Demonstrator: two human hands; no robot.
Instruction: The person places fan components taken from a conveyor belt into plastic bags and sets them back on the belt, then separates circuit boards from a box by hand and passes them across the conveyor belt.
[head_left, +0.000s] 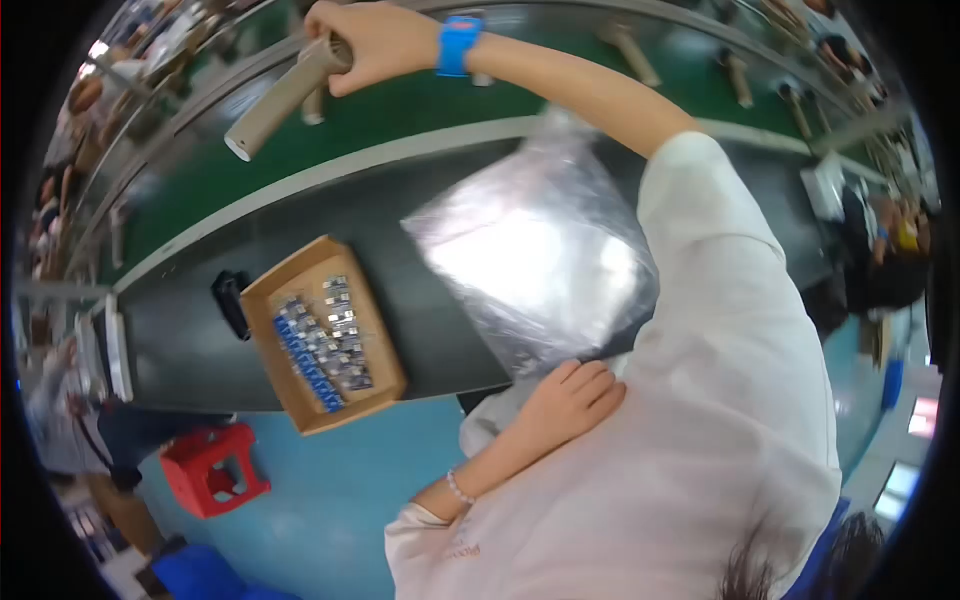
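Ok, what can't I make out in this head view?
All in the head view:
Upper end of the beige tube: covered by the right hand.
Palm of the left hand: hidden, facing down against the shirt.
Any contents of the clear bag: lost in glare.
Small parts in the cardboard tray: too small to identify.
Black object beside the tray: too blurred to name.
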